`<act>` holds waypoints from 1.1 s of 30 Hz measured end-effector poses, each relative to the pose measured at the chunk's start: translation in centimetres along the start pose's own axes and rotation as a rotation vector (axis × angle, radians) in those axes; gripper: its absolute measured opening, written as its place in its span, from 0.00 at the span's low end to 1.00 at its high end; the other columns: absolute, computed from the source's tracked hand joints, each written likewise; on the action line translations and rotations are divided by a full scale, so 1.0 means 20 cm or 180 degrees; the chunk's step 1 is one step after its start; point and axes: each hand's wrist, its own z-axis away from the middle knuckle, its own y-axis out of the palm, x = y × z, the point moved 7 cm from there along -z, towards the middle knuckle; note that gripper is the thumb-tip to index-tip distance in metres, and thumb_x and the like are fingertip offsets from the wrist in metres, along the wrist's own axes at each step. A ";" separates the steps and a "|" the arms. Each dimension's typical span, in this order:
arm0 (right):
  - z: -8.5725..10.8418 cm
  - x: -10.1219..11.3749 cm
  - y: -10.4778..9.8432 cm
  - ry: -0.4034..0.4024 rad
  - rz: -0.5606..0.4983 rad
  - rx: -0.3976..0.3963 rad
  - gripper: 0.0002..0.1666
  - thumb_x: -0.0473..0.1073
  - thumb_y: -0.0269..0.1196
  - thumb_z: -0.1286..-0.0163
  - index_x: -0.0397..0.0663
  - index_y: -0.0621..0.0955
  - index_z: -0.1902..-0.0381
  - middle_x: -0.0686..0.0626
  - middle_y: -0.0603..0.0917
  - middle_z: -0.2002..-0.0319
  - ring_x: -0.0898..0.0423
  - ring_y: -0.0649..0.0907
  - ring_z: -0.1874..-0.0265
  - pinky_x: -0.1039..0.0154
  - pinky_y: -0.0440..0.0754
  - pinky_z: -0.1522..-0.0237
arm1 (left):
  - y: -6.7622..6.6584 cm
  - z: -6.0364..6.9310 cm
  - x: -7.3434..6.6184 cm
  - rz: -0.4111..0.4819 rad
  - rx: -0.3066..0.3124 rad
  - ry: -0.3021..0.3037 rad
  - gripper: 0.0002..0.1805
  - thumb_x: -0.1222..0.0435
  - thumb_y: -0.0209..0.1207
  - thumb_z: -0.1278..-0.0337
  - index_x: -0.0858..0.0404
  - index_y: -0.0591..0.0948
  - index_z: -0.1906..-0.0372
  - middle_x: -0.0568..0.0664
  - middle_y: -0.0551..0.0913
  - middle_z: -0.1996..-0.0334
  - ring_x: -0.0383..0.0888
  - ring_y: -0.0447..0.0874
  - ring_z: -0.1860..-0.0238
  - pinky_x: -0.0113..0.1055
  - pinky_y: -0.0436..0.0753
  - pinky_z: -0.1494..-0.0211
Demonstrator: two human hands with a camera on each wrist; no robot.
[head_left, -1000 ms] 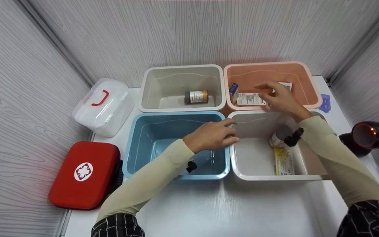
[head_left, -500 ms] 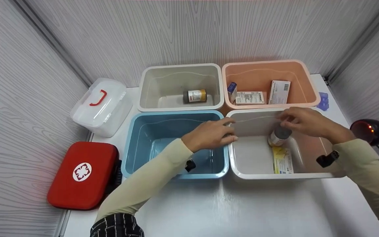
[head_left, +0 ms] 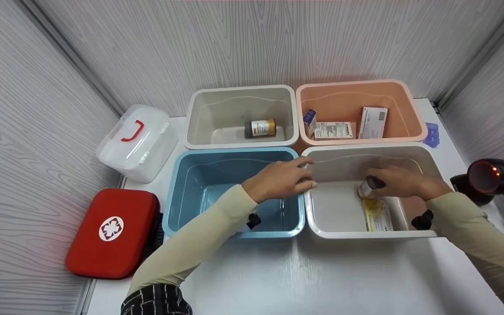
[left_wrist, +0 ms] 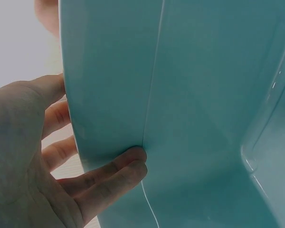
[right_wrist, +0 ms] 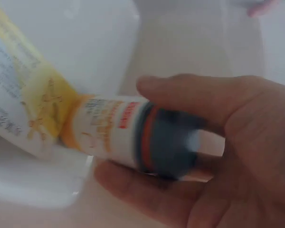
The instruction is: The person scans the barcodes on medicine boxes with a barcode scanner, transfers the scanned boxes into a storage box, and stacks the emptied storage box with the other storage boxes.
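Observation:
My right hand [head_left: 398, 181] is down inside the front-right white bin [head_left: 365, 235], around the dark cap of a bottle [head_left: 367, 188]. In the right wrist view, the thumb and fingers of this hand [right_wrist: 256, 142] pinch the bottle [right_wrist: 111, 128] from opposite sides; its white and orange label shows. Beside the bottle's base lies a yellow and white box [head_left: 379, 215]. My left hand [head_left: 280, 179] rests over the blue bin's right rim. The left wrist view has two fingers of that hand [left_wrist: 38, 180] against the blue inner wall [left_wrist: 194, 71], others beyond the edge.
Behind stand a grey bin [head_left: 241, 145] with a bottle [head_left: 263, 127] and a pink bin [head_left: 418, 118] with several boxes. At left are a clear case [head_left: 134, 148] and a red case [head_left: 103, 258]; at right, a black device [head_left: 503, 175] and a purple item [head_left: 431, 135].
My right hand has moved from over the pink bin down into the front-right white bin and taken hold of the bottle there. My left hand has stayed at the blue bin's rim.

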 end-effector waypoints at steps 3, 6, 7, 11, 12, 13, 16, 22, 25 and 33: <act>-0.01 0.01 0.02 -0.0116 0.0063 -0.0063 0.16 0.40 0.77 0.31 0.45 0.82 0.51 0.45 0.82 0.53 0.48 0.80 0.55 0.45 0.80 0.52 | 0.01 0.00 0.00 0.0003 0.0010 0.0001 0.25 0.44 0.50 0.13 0.51 0.85 0.31 0.48 0.66 0.16 0.51 0.79 0.26 0.49 0.76 0.20; 0.00 0.02 -0.01 -0.0264 0.0001 -0.0125 0.15 0.38 0.77 0.31 0.47 0.84 0.50 0.48 0.84 0.52 0.51 0.81 0.55 0.47 0.81 0.51 | 0.00 0.00 0.00 -0.0043 -0.0009 0.0029 0.25 0.44 0.50 0.13 0.51 0.86 0.32 0.48 0.67 0.16 0.50 0.80 0.26 0.48 0.76 0.20; 0.01 0.02 -0.02 -0.0312 -0.0078 -0.0131 0.16 0.37 0.77 0.32 0.48 0.85 0.49 0.48 0.85 0.51 0.52 0.82 0.53 0.47 0.82 0.50 | 0.00 0.00 0.00 -0.0057 -0.0012 0.0040 0.25 0.44 0.49 0.13 0.51 0.86 0.32 0.48 0.67 0.16 0.50 0.80 0.26 0.48 0.77 0.21; 0.06 0.02 -0.09 -0.0492 -0.0408 -0.0262 0.21 0.33 0.77 0.33 0.52 0.86 0.45 0.50 0.88 0.46 0.54 0.85 0.49 0.51 0.85 0.47 | 0.00 -0.01 -0.01 -0.0067 -0.0023 0.0078 0.25 0.43 0.49 0.13 0.52 0.86 0.32 0.49 0.67 0.16 0.50 0.81 0.28 0.48 0.78 0.22; 0.07 0.03 -0.11 -0.0551 -0.0520 -0.0302 0.22 0.31 0.77 0.34 0.52 0.86 0.45 0.51 0.88 0.45 0.55 0.84 0.49 0.55 0.85 0.47 | 0.00 -0.01 -0.01 -0.0068 -0.0020 0.0077 0.25 0.43 0.49 0.13 0.51 0.86 0.33 0.49 0.67 0.16 0.50 0.81 0.28 0.48 0.78 0.22; 0.09 0.03 -0.13 -0.0615 -0.0583 -0.0364 0.23 0.29 0.76 0.35 0.53 0.86 0.45 0.51 0.88 0.46 0.57 0.84 0.49 0.58 0.84 0.48 | 0.00 -0.01 0.00 -0.0060 -0.0023 0.0077 0.25 0.44 0.49 0.13 0.51 0.86 0.33 0.49 0.67 0.16 0.50 0.81 0.28 0.48 0.78 0.22; 0.14 0.02 -0.19 -0.0733 -0.0881 -0.0491 0.25 0.24 0.74 0.37 0.52 0.86 0.46 0.50 0.86 0.44 0.63 0.80 0.49 0.68 0.80 0.50 | 0.01 -0.01 0.00 -0.0036 -0.0027 0.0080 0.24 0.45 0.50 0.13 0.51 0.86 0.33 0.49 0.67 0.16 0.50 0.81 0.27 0.49 0.78 0.22; 0.23 -0.03 -0.26 -0.0609 -0.1219 -0.0774 0.17 0.27 0.75 0.33 0.52 0.87 0.53 0.50 0.83 0.41 0.71 0.77 0.48 0.77 0.76 0.51 | 0.01 -0.01 0.00 -0.0010 -0.0024 0.0040 0.24 0.45 0.50 0.13 0.50 0.86 0.32 0.48 0.67 0.16 0.50 0.80 0.27 0.48 0.77 0.21; 0.28 -0.06 -0.29 -0.0507 -0.1208 -0.0949 0.15 0.26 0.73 0.32 0.51 0.86 0.56 0.52 0.80 0.39 0.74 0.75 0.42 0.81 0.73 0.49 | 0.02 -0.01 0.00 -0.0008 -0.0008 0.0024 0.25 0.44 0.50 0.13 0.50 0.86 0.31 0.47 0.67 0.16 0.49 0.81 0.28 0.48 0.77 0.21; 0.43 -0.11 -0.38 -0.0102 -0.1510 -0.1460 0.23 0.27 0.73 0.30 0.42 0.87 0.38 0.59 0.76 0.34 0.66 0.72 0.35 0.79 0.69 0.44 | 0.01 -0.01 0.01 0.0013 -0.0002 0.0031 0.25 0.44 0.50 0.13 0.51 0.85 0.31 0.48 0.67 0.16 0.49 0.81 0.28 0.48 0.76 0.20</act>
